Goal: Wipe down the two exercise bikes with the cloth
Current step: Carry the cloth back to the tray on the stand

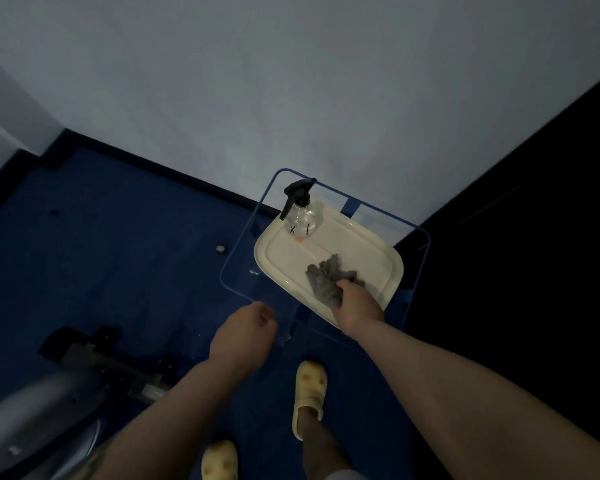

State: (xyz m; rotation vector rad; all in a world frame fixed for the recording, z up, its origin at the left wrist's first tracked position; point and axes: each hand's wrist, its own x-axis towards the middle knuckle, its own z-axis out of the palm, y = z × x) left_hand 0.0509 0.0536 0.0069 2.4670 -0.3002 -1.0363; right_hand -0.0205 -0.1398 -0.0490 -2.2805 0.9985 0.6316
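Right hand [355,301] on the cloth [328,277], fingers clamped on it.
Cream tray [378,251], right of centre, carries cloth and spray bottle [300,211]; left hand [246,329] curled shut, empty.

Under the right hand [355,301] lies a mottled grey cloth [328,277] on a cream-white tray [361,244]. Beyond that hand stands a clear spray bottle [302,218] with a black trigger head and black marks. Below both hands the carpet [118,244] is deep blue, and the slippers [310,393] pale yellow with darker spots.
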